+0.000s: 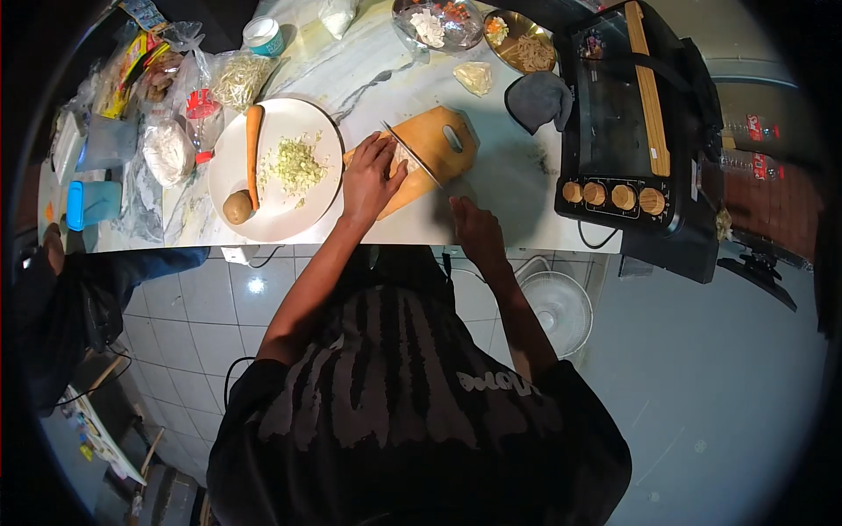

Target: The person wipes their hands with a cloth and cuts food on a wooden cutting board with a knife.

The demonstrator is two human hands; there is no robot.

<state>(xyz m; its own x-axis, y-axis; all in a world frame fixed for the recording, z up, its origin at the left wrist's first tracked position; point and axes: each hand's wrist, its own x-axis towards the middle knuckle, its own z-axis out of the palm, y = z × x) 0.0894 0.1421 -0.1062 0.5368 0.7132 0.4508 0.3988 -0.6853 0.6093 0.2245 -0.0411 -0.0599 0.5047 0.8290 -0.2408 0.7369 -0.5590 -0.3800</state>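
Observation:
A wooden cutting board [450,158] lies on the marble counter. My left hand [373,178] presses with its fingers on pale food [402,161] on the board; the food is mostly hidden beneath them. The knife blade [412,155] stands on the board just right of my left fingertips. My right hand [476,230] is closed around the knife's handle at the counter's front edge. Left of the board, a white plate [230,158] holds a carrot [253,153], a brown round vegetable [237,208] and chopped pale green pieces [298,167].
A black toaster oven [614,123] stands at the right, beside a grey cloth [538,100]. Bowls [511,53] of cut food sit at the back. Bags and a plastic bottle [203,127] crowd the left. Another person's hand [53,248] shows at the far left.

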